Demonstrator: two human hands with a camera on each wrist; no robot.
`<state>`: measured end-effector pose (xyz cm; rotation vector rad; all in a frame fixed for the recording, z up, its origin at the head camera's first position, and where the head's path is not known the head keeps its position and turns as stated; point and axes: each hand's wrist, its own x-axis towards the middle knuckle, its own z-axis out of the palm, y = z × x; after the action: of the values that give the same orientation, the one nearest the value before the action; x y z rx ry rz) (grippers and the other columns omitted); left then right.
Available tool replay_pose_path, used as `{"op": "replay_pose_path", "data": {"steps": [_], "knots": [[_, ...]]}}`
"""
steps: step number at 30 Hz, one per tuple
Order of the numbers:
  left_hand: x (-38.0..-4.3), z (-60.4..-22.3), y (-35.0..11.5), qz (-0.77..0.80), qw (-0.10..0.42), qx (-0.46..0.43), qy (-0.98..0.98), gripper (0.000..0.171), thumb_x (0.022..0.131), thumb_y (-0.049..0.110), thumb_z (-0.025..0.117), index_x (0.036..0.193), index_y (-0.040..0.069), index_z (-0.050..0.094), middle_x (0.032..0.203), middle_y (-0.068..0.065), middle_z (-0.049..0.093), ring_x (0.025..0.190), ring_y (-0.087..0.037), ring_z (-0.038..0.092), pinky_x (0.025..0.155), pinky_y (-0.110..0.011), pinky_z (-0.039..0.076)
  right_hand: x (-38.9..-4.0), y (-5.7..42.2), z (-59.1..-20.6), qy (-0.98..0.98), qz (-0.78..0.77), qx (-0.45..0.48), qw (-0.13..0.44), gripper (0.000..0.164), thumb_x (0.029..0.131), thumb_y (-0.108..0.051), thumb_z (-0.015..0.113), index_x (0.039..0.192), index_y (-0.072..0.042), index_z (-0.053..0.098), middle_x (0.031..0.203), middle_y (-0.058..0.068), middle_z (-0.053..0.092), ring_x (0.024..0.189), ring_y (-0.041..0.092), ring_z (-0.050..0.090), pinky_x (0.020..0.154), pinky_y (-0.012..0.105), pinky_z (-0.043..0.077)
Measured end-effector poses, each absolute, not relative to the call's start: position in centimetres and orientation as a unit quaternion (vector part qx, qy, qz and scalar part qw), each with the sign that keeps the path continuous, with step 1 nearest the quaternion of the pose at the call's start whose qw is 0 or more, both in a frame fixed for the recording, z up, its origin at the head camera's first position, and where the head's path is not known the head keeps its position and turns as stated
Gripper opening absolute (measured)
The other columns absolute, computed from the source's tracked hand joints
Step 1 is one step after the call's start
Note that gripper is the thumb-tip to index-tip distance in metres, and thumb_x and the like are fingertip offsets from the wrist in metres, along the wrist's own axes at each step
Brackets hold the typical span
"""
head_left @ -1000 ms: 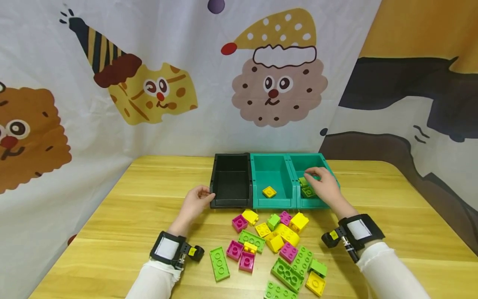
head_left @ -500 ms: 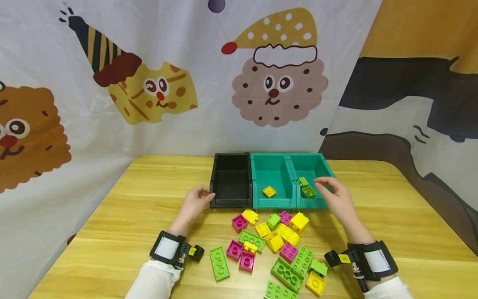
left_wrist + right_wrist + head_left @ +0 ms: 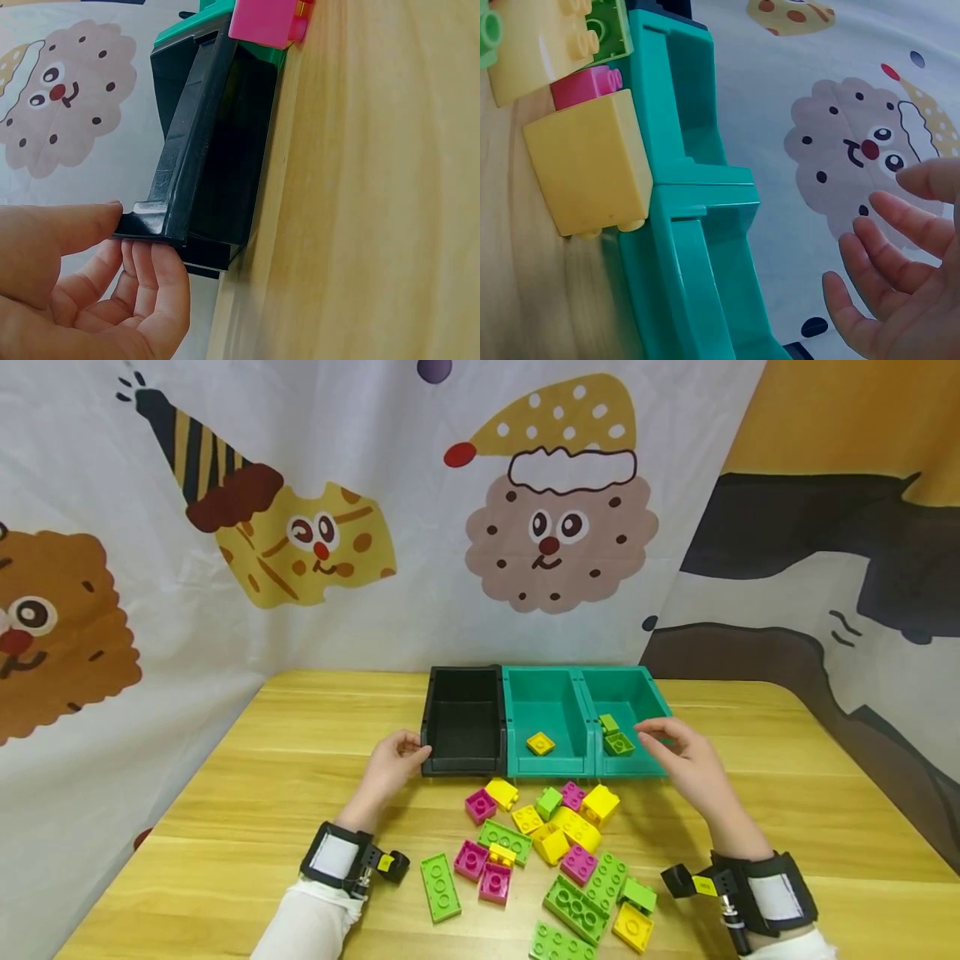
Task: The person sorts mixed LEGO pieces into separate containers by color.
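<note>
My left hand (image 3: 392, 766) grips the front left corner of the black bin (image 3: 465, 763); in the left wrist view the thumb lies on top of the rim and the fingers (image 3: 161, 281) curl below it. My right hand (image 3: 686, 762) hovers at the right side of the right teal bin (image 3: 633, 696), fingers loosely bent and holding nothing. Two green toy bricks (image 3: 618, 744) lie in that bin. One yellow brick (image 3: 540, 743) sits in the middle teal bin (image 3: 542, 697). The right wrist view shows the fingers spread apart, with nothing between them.
Several loose bricks lie on the wooden table in front of the bins: magenta bricks (image 3: 495, 883), yellow bricks (image 3: 601, 806) and green bricks (image 3: 440, 887). A printed cloth (image 3: 420, 610) hangs directly behind the table.
My right hand has drawn back from over the green bricks in the right teal bin, moving right and toward me. My left hand has stayed on the black bin.
</note>
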<state>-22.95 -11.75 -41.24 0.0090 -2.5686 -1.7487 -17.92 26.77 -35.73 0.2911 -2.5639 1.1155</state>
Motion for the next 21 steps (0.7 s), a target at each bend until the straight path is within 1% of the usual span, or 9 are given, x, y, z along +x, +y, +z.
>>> {"op": "replay_pose_path", "data": {"steps": [2,4,7,9,11,14,17,21], "knots": [[-23.0,-41.2,-11.7,-0.565,0.015,0.004,-0.825,0.017,0.090,0.010,0.063,0.099,-0.002,0.057,0.085,-0.009,0.056,0.073,-0.014,0.051,0.064,-0.023,0.051,-18.0,26.6,-35.9,-0.901,0.387,0.125,0.151,0.025,0.097,-0.018,0.054,0.115,-0.002,0.062,0.107,0.012,0.062,0.088,-0.008,0.050,0.073,0.015,0.047],[-23.0,-41.2,-11.7,-0.564,0.014,0.003,-0.825,0.016,0.090,0.010,0.063,0.099,-0.002,0.057,0.085,-0.010,0.057,0.073,-0.014,0.051,0.065,-0.023,0.051,-18.0,26.4,-36.1,-0.905,0.378,0.147,0.126,0.025,0.096,-0.018,0.055,0.114,-0.002,0.062,0.108,0.012,0.062,0.091,0.000,0.054,0.076,0.019,0.049],[-22.9,-41.0,-11.7,-0.568,0.012,0.004,-0.823,0.016,0.090,0.009,0.063,0.098,-0.003,0.057,0.086,-0.010,0.057,0.073,-0.014,0.051,0.066,-0.024,0.051,-18.0,25.9,-36.4,-0.914,0.357,0.178,0.072,0.026,0.096,-0.022,0.057,0.114,-0.004,0.062,0.110,0.011,0.062,0.098,0.014,0.058,0.082,0.027,0.051],[-22.9,-41.0,-11.7,-0.567,0.013,0.002,-0.824,0.016,0.090,0.009,0.063,0.098,-0.003,0.057,0.086,-0.010,0.057,0.072,-0.014,0.051,0.066,-0.025,0.051,-17.9,25.7,-36.6,-0.920,0.338,0.193,0.034,0.029,0.094,-0.025,0.058,0.114,-0.005,0.062,0.112,0.010,0.062,0.099,0.021,0.058,0.083,0.032,0.052],[-22.8,-40.9,-11.7,-0.566,0.013,0.000,-0.825,0.016,0.090,0.009,0.063,0.098,-0.003,0.057,0.086,-0.010,0.057,0.072,-0.014,0.051,0.066,-0.025,0.051,-17.8,25.6,-36.7,-0.925,0.318,0.209,0.000,0.032,0.093,-0.026,0.061,0.115,-0.004,0.062,0.112,0.011,0.062,0.100,0.025,0.058,0.082,0.036,0.052],[-22.8,-40.8,-11.6,-0.564,0.013,-0.001,-0.826,0.016,0.090,0.009,0.063,0.098,-0.003,0.057,0.086,-0.010,0.057,0.072,-0.014,0.052,0.066,-0.025,0.052,-17.7,25.3,-36.8,-0.928,0.290,0.231,-0.036,0.036,0.090,-0.027,0.064,0.115,-0.002,0.061,0.113,0.014,0.062,0.099,0.028,0.058,0.082,0.042,0.053],[-22.7,-40.8,-11.6,-0.561,0.015,0.002,-0.828,0.016,0.090,0.009,0.063,0.098,-0.003,0.057,0.085,-0.010,0.056,0.072,-0.014,0.051,0.067,-0.025,0.052,-17.7,25.1,-36.9,-0.929,0.269,0.246,-0.058,0.039,0.088,-0.029,0.066,0.116,-0.002,0.061,0.115,0.014,0.062,0.102,0.031,0.058,0.084,0.046,0.052],[-22.7,-40.8,-11.6,-0.557,0.016,0.003,-0.830,0.015,0.090,0.009,0.063,0.098,-0.003,0.057,0.084,-0.009,0.056,0.071,-0.014,0.051,0.067,-0.027,0.052,-17.5,24.8,-37.2,-0.932,0.255,0.248,-0.073,0.038,0.085,-0.030,0.069,0.114,-0.005,0.062,0.115,0.013,0.062,0.103,0.031,0.057,0.083,0.046,0.052]]}}
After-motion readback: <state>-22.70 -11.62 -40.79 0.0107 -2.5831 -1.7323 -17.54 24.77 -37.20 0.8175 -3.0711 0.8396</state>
